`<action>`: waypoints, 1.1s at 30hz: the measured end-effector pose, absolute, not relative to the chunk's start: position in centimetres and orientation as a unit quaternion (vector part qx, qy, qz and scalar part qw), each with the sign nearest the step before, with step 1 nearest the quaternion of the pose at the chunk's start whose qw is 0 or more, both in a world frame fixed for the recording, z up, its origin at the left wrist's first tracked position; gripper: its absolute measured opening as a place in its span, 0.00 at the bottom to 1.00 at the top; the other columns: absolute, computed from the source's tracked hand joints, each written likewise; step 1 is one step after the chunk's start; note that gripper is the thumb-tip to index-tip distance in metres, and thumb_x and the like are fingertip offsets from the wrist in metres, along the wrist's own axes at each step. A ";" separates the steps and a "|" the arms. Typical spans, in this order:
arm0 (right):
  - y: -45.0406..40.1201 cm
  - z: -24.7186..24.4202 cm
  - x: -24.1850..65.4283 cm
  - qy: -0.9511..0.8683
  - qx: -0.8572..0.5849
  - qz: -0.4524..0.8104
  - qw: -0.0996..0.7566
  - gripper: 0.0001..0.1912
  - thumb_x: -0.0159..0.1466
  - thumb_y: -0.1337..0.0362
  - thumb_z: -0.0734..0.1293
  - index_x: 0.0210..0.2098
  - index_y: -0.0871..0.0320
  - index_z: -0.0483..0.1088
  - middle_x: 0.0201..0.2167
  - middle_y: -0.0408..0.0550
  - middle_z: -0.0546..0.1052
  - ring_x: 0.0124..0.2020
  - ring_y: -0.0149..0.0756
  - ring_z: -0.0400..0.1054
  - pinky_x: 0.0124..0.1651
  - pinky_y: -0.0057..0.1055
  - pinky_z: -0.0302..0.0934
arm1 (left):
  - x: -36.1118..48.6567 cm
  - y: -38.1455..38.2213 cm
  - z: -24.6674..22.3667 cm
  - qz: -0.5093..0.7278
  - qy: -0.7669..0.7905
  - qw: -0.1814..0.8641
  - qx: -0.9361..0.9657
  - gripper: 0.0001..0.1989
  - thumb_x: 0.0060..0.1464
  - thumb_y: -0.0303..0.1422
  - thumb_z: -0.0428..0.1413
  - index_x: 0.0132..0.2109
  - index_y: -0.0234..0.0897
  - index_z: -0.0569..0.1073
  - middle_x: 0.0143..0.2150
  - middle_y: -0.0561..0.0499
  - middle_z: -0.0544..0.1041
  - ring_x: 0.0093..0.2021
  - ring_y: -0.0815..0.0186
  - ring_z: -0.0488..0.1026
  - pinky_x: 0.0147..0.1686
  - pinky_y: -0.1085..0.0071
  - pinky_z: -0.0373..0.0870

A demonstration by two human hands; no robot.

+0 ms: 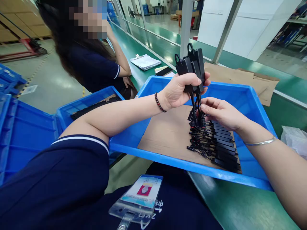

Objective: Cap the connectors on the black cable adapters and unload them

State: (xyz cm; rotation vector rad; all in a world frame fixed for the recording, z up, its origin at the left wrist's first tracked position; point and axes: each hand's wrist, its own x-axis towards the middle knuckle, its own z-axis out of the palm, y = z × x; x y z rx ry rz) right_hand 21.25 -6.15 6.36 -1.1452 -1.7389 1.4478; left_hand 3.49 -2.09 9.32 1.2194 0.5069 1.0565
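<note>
Above a blue bin (168, 158), my left hand (183, 88) is closed around several flat black boxes with cables (192, 67), their looped tabs pointing up. The cables hang down from the fist. Just below, my right hand (217, 111) pinches the hanging cables (197, 110) between thumb and fingers. Under both hands, more of the black boxes (224, 143) lie in a row on a brown cardboard sheet (165, 134) inside the bin, with their cable ends toward the left. Where the hanging cables end among those below is hard to make out.
A second blue bin (90, 103) with dark parts stands to the left, near a seated co-worker (88, 60). On the green table (240, 198) are a clipboard with papers (146, 61), a phone (164, 71), cardboard (240, 78) and a plastic bag (295, 140).
</note>
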 end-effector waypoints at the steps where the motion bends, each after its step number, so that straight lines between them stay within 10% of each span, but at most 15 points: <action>1: -6.2 6.4 21.3 -0.654 -0.436 0.543 0.295 0.22 0.53 0.48 0.70 0.40 0.57 0.69 0.38 0.48 0.75 0.37 0.36 0.70 0.35 0.32 0.67 | 3.5 -2.1 9.4 0.475 0.236 0.647 0.547 0.13 0.47 0.22 0.46 0.39 0.29 0.69 0.41 0.50 0.74 0.50 0.63 0.72 0.51 0.63 0.71; 14: -6.4 6.2 21.5 -0.644 -0.454 0.541 0.295 0.15 0.55 0.53 0.70 0.33 0.57 0.68 0.32 0.45 0.74 0.32 0.32 0.69 0.39 0.33 0.66 | 2.9 -2.0 9.9 0.514 0.247 0.579 0.583 0.12 0.48 0.21 0.46 0.40 0.30 0.68 0.42 0.50 0.72 0.51 0.60 0.70 0.50 0.61 0.69; 22: -5.7 4.9 22.3 -0.764 -0.465 0.422 0.148 0.16 0.60 0.52 0.64 0.39 0.59 0.71 0.34 0.47 0.75 0.35 0.35 0.69 0.41 0.34 0.64 | 2.9 -2.1 9.9 0.527 0.216 0.621 0.538 0.11 0.44 0.23 0.51 0.38 0.30 0.70 0.40 0.49 0.73 0.49 0.62 0.71 0.51 0.61 0.68; 26: -6.0 5.0 22.4 -0.819 -0.501 0.205 0.189 0.35 0.58 0.57 0.66 0.62 0.60 0.54 0.49 0.55 0.71 0.46 0.42 0.68 0.49 0.43 0.65 | 3.0 -2.0 9.6 0.529 0.214 0.664 0.483 0.10 0.41 0.22 0.54 0.35 0.29 0.71 0.37 0.49 0.73 0.43 0.65 0.72 0.50 0.63 0.68; 33: -7.0 7.6 22.7 -0.920 -0.338 -0.024 0.195 0.48 0.55 0.47 0.66 0.66 0.60 0.42 0.64 0.61 0.52 0.65 0.53 0.46 0.61 0.53 0.52 | 3.2 -2.8 9.6 0.492 0.257 0.703 0.444 0.06 0.38 0.21 0.53 0.29 0.29 0.72 0.29 0.51 0.73 0.33 0.70 0.71 0.44 0.67 0.70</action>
